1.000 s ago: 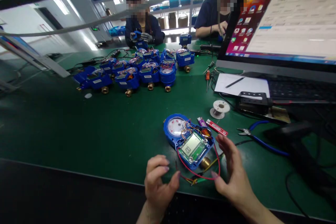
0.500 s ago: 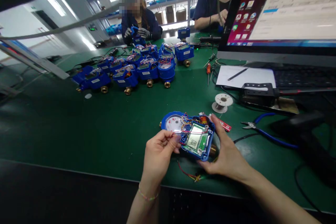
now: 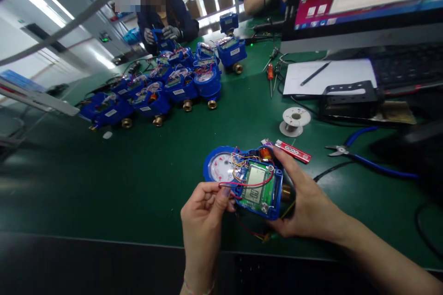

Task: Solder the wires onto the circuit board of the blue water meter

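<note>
A blue water meter [image 3: 279, 207] lies before me, its housing uncovered to show a green circuit board [image 3: 269, 187] with a small display [image 3: 255, 183]. At its left end is a round dial [image 3: 221, 167]. My left hand [image 3: 206, 209] pinches red wires [image 3: 247, 185] that loop across the board. Thumb and fingers of my right hand [image 3: 301, 203] clasp the meter's right side, next to a brass fitting [image 3: 286, 192]. Below the meter, thin wires with small clips [image 3: 266, 237] lie on the table, partly hidden.
Several blue meters [image 3: 180, 85] stand at the back left of the green table [image 3: 145, 193]. A solder spool [image 3: 295, 120], blue-handled cutters [image 3: 356, 154], a red strip [image 3: 294, 151] and a screwdriver [image 3: 270, 73] lie to the right, below a monitor [image 3: 346, 32]. Across the table sits a gloved person [image 3: 164, 23].
The camera view has shifted, so the background things appear farther left and higher. The meter now lies flatter to my view, with the same grip by both hands.
</note>
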`<state>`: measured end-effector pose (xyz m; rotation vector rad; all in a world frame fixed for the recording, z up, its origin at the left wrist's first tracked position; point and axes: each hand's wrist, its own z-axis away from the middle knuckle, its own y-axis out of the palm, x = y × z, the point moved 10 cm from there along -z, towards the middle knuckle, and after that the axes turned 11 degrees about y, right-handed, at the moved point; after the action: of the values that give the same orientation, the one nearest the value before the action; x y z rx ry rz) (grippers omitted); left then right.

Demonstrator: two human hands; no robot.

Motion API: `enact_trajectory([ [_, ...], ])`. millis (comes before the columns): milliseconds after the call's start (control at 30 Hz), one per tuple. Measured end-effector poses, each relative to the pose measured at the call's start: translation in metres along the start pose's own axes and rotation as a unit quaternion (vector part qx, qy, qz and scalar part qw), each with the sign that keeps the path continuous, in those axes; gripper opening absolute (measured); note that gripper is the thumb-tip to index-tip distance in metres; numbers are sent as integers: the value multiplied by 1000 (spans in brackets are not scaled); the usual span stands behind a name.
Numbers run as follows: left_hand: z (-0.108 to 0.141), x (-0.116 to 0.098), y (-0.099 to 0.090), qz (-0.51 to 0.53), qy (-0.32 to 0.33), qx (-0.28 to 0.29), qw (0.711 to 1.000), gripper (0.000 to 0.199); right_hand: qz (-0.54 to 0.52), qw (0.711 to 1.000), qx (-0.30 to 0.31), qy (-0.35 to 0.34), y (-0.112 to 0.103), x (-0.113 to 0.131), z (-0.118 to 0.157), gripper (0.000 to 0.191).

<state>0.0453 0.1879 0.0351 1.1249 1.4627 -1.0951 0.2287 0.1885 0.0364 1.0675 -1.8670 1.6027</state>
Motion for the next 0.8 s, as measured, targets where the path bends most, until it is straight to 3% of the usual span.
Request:
enact_trajectory([
  [367,3,-14,0,-40,31,-33,998,20,-9,999,43,-24,-2,4,-8,103],
  [800,24,-46,6,-32,158,-91,983,24,-23,995,93,-38,-5,4,-19,102],
])
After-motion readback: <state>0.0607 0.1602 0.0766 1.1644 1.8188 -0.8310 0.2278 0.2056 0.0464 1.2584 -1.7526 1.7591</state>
